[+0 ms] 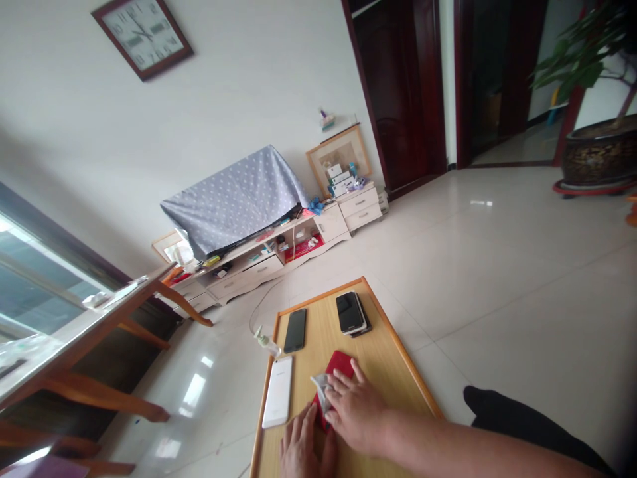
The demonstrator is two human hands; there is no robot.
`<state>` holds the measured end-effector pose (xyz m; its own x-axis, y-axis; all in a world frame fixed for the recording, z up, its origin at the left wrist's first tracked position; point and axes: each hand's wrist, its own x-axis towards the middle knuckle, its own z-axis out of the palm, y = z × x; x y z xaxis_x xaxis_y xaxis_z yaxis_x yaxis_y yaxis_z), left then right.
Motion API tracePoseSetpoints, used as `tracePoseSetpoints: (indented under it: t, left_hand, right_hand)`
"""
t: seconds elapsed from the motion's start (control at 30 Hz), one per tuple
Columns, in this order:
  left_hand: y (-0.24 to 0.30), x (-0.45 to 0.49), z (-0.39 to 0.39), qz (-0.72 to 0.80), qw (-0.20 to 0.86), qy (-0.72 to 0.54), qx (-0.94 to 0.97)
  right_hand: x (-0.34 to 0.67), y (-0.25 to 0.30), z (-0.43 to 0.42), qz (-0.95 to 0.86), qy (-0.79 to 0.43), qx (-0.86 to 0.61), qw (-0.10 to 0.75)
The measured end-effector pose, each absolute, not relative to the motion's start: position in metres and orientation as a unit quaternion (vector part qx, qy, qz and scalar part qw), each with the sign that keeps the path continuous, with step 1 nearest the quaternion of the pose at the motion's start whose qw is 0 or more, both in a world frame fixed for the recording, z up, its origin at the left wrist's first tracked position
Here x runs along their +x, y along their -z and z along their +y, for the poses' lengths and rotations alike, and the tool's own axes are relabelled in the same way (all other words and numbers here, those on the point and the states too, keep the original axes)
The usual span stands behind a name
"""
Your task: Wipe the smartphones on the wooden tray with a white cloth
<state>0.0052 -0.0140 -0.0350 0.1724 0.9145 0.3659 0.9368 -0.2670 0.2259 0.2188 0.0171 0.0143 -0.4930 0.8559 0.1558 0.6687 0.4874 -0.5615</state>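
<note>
A red phone (341, 361) lies on the small wooden table (319, 330), partly hidden by both hands. My right hand (359, 411) presses a thin grey-white cloth (321, 388) onto its surface, fingers bent over the cloth. At the phone's near end, my left hand (304, 446) grips the edge between thumb and fingers. To the left of the hands rests a white phone (278, 392), back side up.
A dark phone (295, 330) and a clear pump bottle (269, 344) are at the table's left side. Stacked phones (351, 312) sit toward its far right. Beyond are a low white cabinet (249, 275) and, at left, a wooden-legged table (107, 392).
</note>
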Motion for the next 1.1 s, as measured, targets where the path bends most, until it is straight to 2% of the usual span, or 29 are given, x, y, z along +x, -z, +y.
tracePoseSetpoints:
  t: [0.13,0.37,0.6,0.83,1.1]
  left_hand:
    - [0.033,0.002,-0.014,-0.588,0.016,0.206,-0.782]
    - [0.036,0.006,-0.015,-0.600,0.044,0.230,-0.765]
    - [0.039,-0.005,-0.011,-0.573,0.022,0.203,-0.794]
    - [0.016,0.008,-0.021,-0.602,-0.011,0.189,-0.776]
    - [0.007,0.008,-0.029,-0.615,-0.027,0.174,-0.768]
  right_hand:
    - [0.217,-0.013,0.008,-0.861,-0.219,-0.405,0.217]
    - [0.229,-0.014,0.031,-0.806,-0.188,-0.518,0.218]
    - [0.215,-0.007,-0.002,-0.855,-0.220,-0.413,0.221]
    - [0.226,-0.030,0.010,-0.823,-0.238,-0.457,0.240]
    - [0.235,-0.021,0.024,-0.803,-0.207,-0.515,0.218]
